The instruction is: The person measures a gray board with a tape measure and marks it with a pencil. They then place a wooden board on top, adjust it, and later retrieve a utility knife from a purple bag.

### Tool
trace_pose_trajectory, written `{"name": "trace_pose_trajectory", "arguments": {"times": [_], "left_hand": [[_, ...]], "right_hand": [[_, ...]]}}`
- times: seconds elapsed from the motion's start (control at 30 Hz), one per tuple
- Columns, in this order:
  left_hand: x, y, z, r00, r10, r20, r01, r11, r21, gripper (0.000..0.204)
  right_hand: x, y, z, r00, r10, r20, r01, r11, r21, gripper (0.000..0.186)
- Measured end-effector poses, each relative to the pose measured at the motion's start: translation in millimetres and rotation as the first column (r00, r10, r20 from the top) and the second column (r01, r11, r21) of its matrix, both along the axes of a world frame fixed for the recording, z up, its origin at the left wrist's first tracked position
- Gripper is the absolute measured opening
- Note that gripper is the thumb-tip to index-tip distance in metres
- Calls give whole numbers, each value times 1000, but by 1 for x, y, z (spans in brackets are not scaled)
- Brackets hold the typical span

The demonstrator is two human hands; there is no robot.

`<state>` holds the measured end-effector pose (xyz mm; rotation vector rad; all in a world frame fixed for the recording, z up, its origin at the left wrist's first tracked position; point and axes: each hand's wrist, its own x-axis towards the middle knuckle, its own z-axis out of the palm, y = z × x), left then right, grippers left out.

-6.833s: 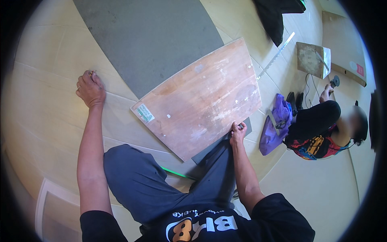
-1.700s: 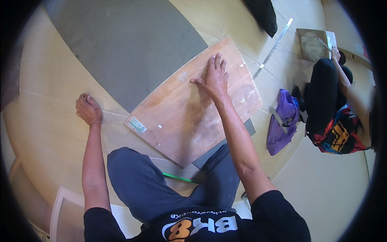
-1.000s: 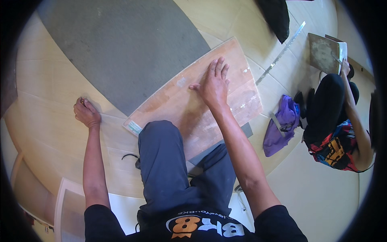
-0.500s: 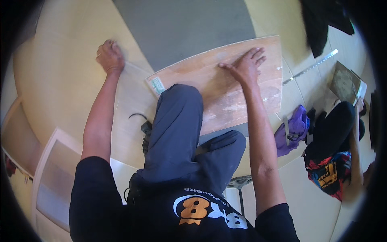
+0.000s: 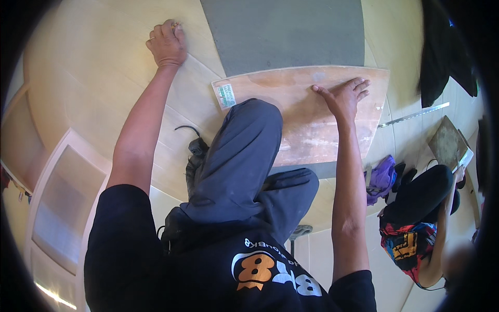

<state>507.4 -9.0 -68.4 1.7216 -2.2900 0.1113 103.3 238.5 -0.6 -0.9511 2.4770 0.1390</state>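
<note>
Wooden board [image 5: 306, 125], green-white printed label [image 5: 226, 95] at corner.

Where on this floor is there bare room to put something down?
Bare floor lies between the left forearm and the wooden board, and beyond that forearm toward the pale-framed panel. The right side is crowded: metal strip, purple cloth, co-worker.

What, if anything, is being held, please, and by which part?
The left hand seems to pinch a small brownish thing, too small to tell by which part. The right hand, spread over the wooden board, holds nothing.
</note>
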Motion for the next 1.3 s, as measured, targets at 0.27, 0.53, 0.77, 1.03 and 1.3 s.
{"name": "trace_pose_trajectory", "arguments": {"times": [0.27, 0.53, 0.77, 1.03, 1.3], "left_hand": [[-2, 0, 0, 995, 74, 72, -80, 994, 77, 32], [-101, 12, 89, 726, 138, -674, 200, 895, 398, 26], [-296, 78, 99, 425, 309, -851, 776, 360, 518, 46], [-382, 72, 61, 523, 329, -786, 777, 194, 599, 26], [-392, 82, 32, 548, -63, -834, 823, 220, 524, 22]], "right_hand": [[3, -8, 8, 1000, 6, -29, -4, 999, 55, 154], [1, -15, 31, 991, -121, 61, 112, 984, 136, 151], [0, -14, 33, 987, -137, 89, 127, 986, 108, 151], [2, -16, 30, 984, -153, 88, 145, 986, 87, 148], [1, -15, 23, 984, -151, 96, 143, 986, 83, 150]]}}
